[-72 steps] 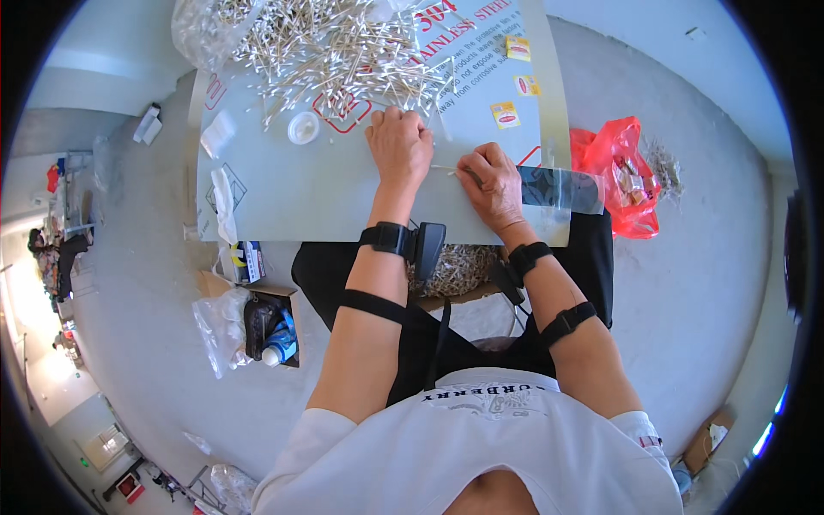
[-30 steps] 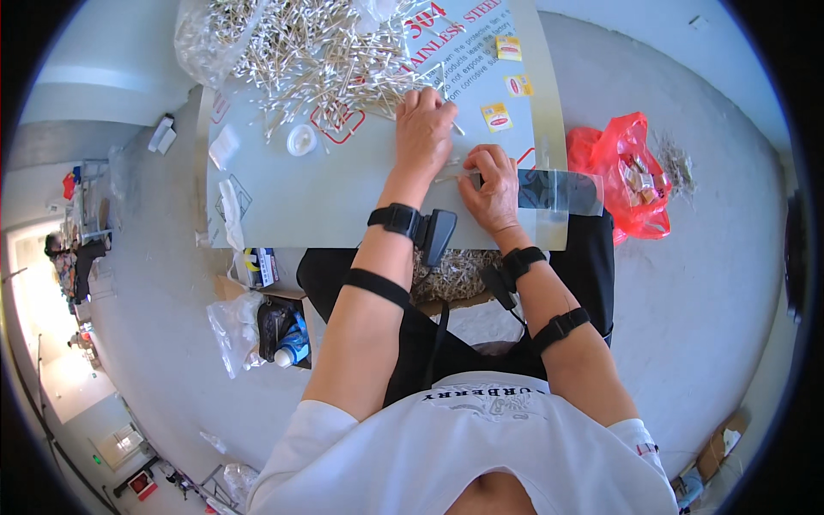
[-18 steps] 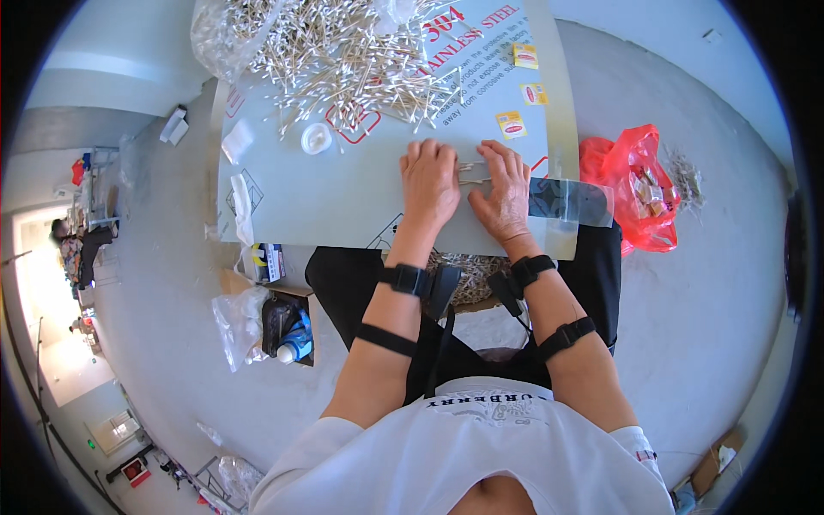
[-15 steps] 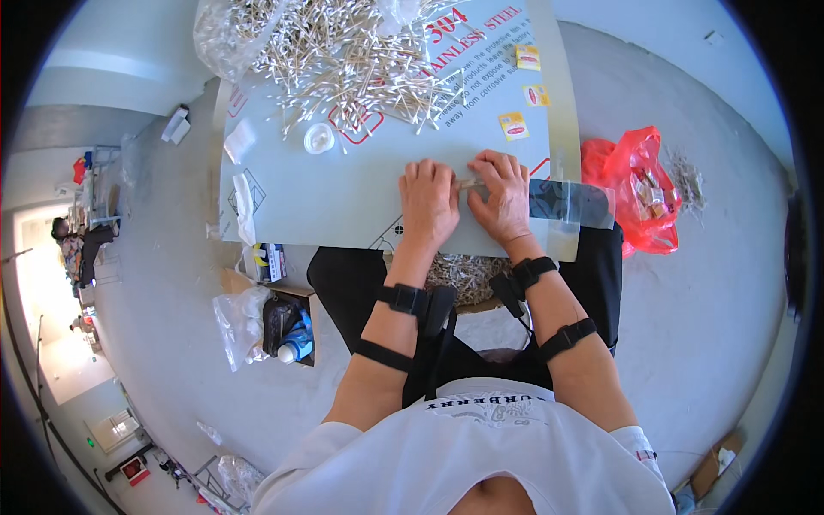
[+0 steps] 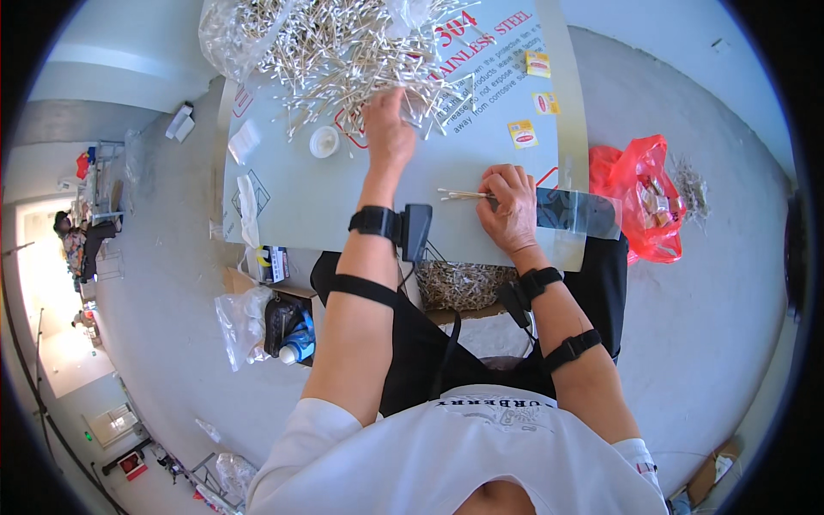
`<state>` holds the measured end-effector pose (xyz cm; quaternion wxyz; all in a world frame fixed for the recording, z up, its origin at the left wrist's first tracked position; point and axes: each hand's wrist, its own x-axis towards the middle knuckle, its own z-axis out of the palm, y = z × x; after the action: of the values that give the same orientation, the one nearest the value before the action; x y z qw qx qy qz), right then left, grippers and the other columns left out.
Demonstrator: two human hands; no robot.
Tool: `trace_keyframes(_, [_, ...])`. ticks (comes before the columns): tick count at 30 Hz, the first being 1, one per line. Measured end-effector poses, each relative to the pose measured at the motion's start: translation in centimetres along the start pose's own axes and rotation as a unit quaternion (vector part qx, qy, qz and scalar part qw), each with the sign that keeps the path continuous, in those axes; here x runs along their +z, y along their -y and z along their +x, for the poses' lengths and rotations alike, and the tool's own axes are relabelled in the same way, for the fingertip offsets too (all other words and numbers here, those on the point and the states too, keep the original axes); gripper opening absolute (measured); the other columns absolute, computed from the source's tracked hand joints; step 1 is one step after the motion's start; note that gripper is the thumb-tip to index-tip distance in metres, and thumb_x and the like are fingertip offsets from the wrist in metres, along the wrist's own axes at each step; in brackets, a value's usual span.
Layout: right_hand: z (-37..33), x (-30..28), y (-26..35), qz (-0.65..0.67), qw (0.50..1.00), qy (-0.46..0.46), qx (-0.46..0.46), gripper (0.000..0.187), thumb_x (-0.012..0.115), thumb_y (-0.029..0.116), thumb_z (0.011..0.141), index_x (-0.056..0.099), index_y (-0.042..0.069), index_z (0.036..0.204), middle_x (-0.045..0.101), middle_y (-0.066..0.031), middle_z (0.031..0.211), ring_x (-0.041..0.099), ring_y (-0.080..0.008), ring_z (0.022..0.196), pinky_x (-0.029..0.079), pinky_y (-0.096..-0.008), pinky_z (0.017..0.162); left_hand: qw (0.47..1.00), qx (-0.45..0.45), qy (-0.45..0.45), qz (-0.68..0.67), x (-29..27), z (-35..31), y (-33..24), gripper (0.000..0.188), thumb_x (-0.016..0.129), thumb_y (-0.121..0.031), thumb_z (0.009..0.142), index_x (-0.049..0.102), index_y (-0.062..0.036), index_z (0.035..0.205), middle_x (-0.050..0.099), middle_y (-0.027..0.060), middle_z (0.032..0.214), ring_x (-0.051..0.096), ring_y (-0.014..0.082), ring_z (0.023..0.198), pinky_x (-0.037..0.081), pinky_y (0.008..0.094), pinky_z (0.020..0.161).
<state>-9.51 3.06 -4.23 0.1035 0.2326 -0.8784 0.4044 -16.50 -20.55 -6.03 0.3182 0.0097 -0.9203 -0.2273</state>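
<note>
My left hand (image 5: 389,133) is at the near edge of a large heap of white-tipped cotton swabs (image 5: 330,60). Its fingers are bent and close together among the swabs; the fingertips, and anything between them, are hidden. My right hand (image 5: 510,208) rests on the table sheet (image 5: 343,227), closed on a small bunch of cotton swabs (image 5: 462,195) whose tips point left. Just right of that hand lies a clear plastic strip (image 5: 592,215) with a dark part, reaching over the table's right edge. An open round white tub (image 5: 324,142) stands left of my left hand.
Several small yellow packets (image 5: 522,134) lie along the table's right side. A red plastic bag (image 5: 639,202) stands beyond that edge. White folded material (image 5: 247,206) lies at the left. Below the front edge is a box of swabs (image 5: 463,286); a carton with a blue bottle (image 5: 299,339) sits left.
My left hand has left my right hand and moved forward to the swab heap. My right hand has stayed near its place, and the swabs in it now show.
</note>
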Motion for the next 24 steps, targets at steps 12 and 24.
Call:
trace_keyframes(12, [-0.1, -0.3, -0.5, -0.005, 1.0, 0.003, 0.013, 0.015, 0.06, 0.004, 0.063, 0.055, 0.008, 0.076, 0.057, -0.0046, 0.094, 0.053, -0.0275, 0.092, 0.04, -0.0397, 0.081, 0.989, -0.096, 0.07, 0.085, -2.1, 1.5, 1.2, 0.014, 0.065, -0.002, 0.073, 0.066, -0.004, 0.087, 0.064, 0.0157, 0.087, 0.062, 0.0356, 0.081, 0.05, 0.0451, 0.074])
trace_keyframes(24, [0.0, -0.1, -0.2, -0.003, 1.0, 0.0, 0.01, 0.014, 0.06, 0.004, 0.063, 0.055, 0.008, 0.076, 0.057, -0.0046, 0.092, 0.053, -0.0273, 0.09, 0.04, -0.0392, 0.079, 0.963, -0.239, 0.125, -0.018, -4.5, 1.3, 0.2, 0.007, 0.065, -0.008, 0.082, 0.063, -0.0008, 0.081, 0.066, 0.0155, 0.078, 0.064, 0.0302, 0.073, 0.049, 0.0399, 0.066])
